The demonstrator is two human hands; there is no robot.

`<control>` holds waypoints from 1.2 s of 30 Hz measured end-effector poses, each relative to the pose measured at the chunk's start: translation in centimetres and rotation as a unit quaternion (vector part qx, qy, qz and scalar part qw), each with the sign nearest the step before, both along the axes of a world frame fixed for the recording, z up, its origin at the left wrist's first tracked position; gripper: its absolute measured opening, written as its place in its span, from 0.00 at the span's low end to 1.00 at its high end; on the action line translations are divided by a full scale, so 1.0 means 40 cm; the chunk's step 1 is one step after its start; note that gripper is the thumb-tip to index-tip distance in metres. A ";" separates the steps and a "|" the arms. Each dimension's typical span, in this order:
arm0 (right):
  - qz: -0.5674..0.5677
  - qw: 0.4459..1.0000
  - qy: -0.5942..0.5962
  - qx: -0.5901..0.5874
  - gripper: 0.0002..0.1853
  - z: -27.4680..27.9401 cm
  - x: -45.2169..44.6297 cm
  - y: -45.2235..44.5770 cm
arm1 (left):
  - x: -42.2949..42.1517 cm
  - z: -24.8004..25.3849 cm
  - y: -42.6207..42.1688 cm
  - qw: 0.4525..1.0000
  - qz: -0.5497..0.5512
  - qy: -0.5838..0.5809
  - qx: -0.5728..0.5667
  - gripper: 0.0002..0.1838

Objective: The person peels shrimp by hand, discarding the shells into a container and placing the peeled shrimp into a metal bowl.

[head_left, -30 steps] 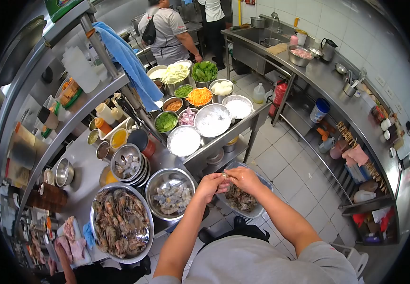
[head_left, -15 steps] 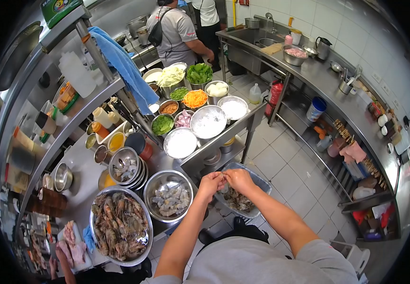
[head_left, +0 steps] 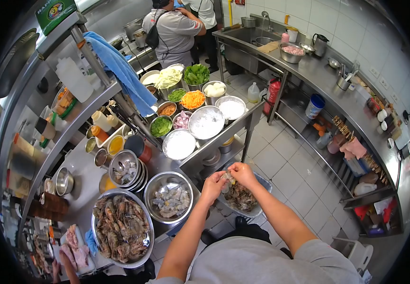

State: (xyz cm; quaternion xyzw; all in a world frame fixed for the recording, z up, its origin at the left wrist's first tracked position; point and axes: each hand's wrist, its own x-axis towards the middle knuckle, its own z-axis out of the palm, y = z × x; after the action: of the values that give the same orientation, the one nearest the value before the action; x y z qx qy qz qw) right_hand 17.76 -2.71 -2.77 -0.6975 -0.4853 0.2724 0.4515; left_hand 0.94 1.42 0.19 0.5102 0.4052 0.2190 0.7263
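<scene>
My left hand [head_left: 213, 187] and my right hand [head_left: 243, 175] meet over a grey tub [head_left: 264, 183] with brown shrimp shells [head_left: 241, 199] in it. Between my closed fingers is a small, pale shrimp [head_left: 226, 179], pinched from both sides. Left of my hands a steel bowl [head_left: 189, 199] holds peeled grey shrimp [head_left: 171, 201]. Farther left a large basin [head_left: 149, 246] is full of unpeeled brown shrimp [head_left: 121, 228]. Some shrimp also lie in the top bowl [head_left: 114, 171] of a stack behind these.
Beyond the tub stands a steel table [head_left: 200, 158] with bowls of vegetables and white powder. A shelf rack [head_left: 53, 111] rises at left, a sink counter [head_left: 304, 71] at right. Two people [head_left: 171, 35] stand at the back. Another person's hands [head_left: 63, 265] are near raw meat [head_left: 75, 248] at lower left.
My hands have drawn slightly apart, and the shrimp between them shows more clearly. The nearer person at the back has raised an arm. The view has shifted slightly.
</scene>
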 end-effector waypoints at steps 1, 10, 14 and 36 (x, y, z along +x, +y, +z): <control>-0.008 0.996 0.088 0.000 0.05 -0.014 0.011 0.003 | -0.003 -0.007 0.008 0.999 -0.016 0.001 0.037 0.12; 0.187 0.948 -0.186 0.177 0.16 0.072 -0.001 -0.035 | -0.017 0.004 0.054 0.994 -0.040 -0.011 -0.099 0.08; 0.199 0.938 -0.266 0.097 0.16 0.066 -0.005 -0.042 | -0.025 0.008 0.061 0.986 -0.040 0.002 -0.163 0.09; 0.129 0.981 0.122 -0.073 0.08 0.038 0.029 0.009 | -0.032 0.021 0.072 0.999 -0.044 -0.007 0.021 0.12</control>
State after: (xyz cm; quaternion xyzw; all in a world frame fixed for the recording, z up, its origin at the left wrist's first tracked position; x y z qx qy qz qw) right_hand 18.94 -2.35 -1.25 -0.6214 -0.4912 0.4464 0.4163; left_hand -0.32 4.29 1.04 0.5405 0.3726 0.1993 0.7275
